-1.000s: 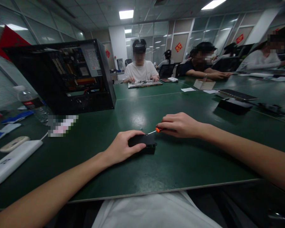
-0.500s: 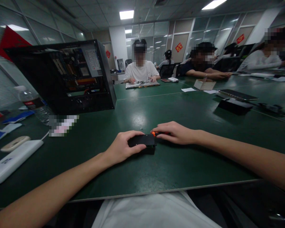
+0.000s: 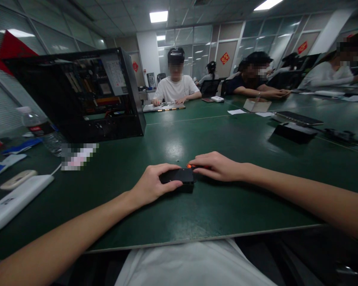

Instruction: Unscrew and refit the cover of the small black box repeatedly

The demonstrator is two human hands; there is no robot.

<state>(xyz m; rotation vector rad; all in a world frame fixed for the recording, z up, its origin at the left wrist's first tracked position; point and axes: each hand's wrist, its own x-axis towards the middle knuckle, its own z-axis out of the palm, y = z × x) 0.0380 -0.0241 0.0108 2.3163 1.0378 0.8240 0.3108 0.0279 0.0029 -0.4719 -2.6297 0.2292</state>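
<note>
A small black rectangular box (image 3: 183, 175) lies on the green table (image 3: 155, 222), with a flat lid-like top. My left hand (image 3: 155, 180) grips it from the left, thumb along the near side and fingers over the far side. My right hand (image 3: 216, 167) is closed around a slim tool with orange and black parts (image 3: 190, 166), perhaps a screwdriver. The tool's orange part shows at the fingertips, by the box's far right corner. Its working end is hidden or too small to make out.
An open black computer case (image 3: 134, 95) stands at the back left, beside a plastic bottle (image 3: 43, 131). A white power strip (image 3: 20, 200) lies at left. Across the table sits a person (image 3: 176, 87). A black box (image 3: 295, 133) is at right.
My right hand has shifted slightly left with the tool. The gap under the black box's top looks narrower. Across the table, the person's flat panel has moved left.
</note>
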